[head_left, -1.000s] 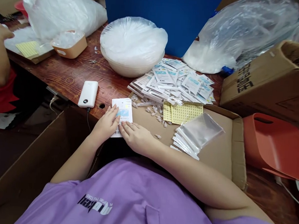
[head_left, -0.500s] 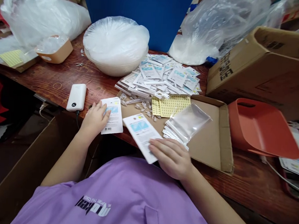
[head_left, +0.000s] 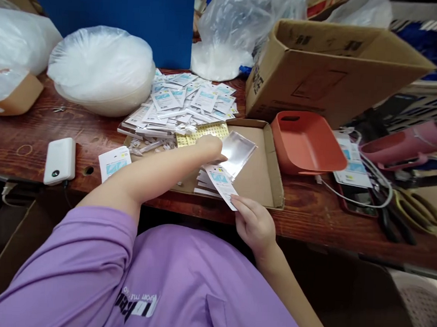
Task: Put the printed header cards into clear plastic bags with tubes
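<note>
While we pinch the white printed card (head_left: 221, 179) by its near corner, the fingertips (head_left: 238, 200) of our right hand (head_left: 255, 225) are closed nearly flat on it, just below the middle of the frame. The card slants up and to the left from that grip, and its far end lies over a low stack of flat packets (head_left: 203, 181). Our left hand (head_left: 212, 147) reaches across the centre with its fingers bunched close together on the left edge of a clear plastic sleeve (head_left: 239, 152). We cannot tell whether they pinch it or only press on it.

In our judgement a light hold at the very corner suits the card, leaving its length free. The sleeve looks slippery and is best taken by one layer at its mouth.

Both things lie within a shallow brown cardboard tray (head_left: 274, 162) on the dark wooden table (head_left: 312, 208). A yellow dotted sheet (head_left: 205, 130) and a heap of filled packets (head_left: 181, 102) sit above the left hand. A second white card (head_left: 114, 161) and a white power bank (head_left: 59, 159) lie at centre left, and an orange plastic bin (head_left: 304, 144) stands at centre right.
</note>
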`<state>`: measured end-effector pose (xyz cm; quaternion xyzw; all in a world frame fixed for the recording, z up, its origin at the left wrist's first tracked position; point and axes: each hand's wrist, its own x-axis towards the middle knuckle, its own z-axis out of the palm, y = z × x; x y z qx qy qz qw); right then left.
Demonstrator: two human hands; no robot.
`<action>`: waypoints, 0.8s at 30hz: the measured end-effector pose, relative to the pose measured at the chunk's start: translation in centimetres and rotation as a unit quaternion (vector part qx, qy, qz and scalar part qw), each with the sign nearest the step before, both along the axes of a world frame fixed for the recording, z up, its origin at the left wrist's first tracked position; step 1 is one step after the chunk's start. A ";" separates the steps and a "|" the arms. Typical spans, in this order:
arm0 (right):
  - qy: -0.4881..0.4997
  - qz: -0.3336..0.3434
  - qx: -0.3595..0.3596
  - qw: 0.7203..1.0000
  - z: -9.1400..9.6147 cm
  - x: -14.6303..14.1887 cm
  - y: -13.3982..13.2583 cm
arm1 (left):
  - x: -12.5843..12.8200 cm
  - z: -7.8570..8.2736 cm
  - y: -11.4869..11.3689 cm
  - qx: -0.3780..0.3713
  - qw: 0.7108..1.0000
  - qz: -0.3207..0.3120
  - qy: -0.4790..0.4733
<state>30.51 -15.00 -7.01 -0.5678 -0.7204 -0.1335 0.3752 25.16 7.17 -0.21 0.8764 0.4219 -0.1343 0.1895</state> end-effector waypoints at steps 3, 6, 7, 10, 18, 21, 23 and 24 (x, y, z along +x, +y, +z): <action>-0.012 0.000 -0.022 1.000 -0.1 0.7 -0.2 | 0.5 -0.5 0.5 -0.002 1.000 0.017 0.006; -0.028 -0.015 -0.036 0.999 -0.1 1.4 -0.1 | 0.2 -0.3 0.8 0.001 0.999 0.030 -0.011; -0.032 -0.025 -0.038 0.998 0.0 1.5 -0.1 | 0.0 -0.2 0.8 0.002 0.999 0.034 -0.018; -0.045 -0.059 -0.032 0.997 0.0 1.7 0.3 | -0.5 0.5 0.6 0.008 0.998 0.044 -0.041; -0.057 -0.090 0.075 0.991 1.7 0.3 0.7 | -4.1 2.9 -2.4 -0.181 0.916 0.178 -0.312; -0.060 -0.055 0.100 0.992 2.7 -0.2 0.6 | -6.4 3.4 -3.4 -0.364 0.756 0.306 -0.450; -0.079 -0.021 0.091 0.993 3.2 -0.3 0.6 | -8.1 3.7 -3.7 -0.399 0.691 0.342 -0.496; -0.093 -0.004 0.082 0.992 3.3 -0.3 0.5 | -8.9 3.8 -3.9 -0.402 0.673 0.354 -0.510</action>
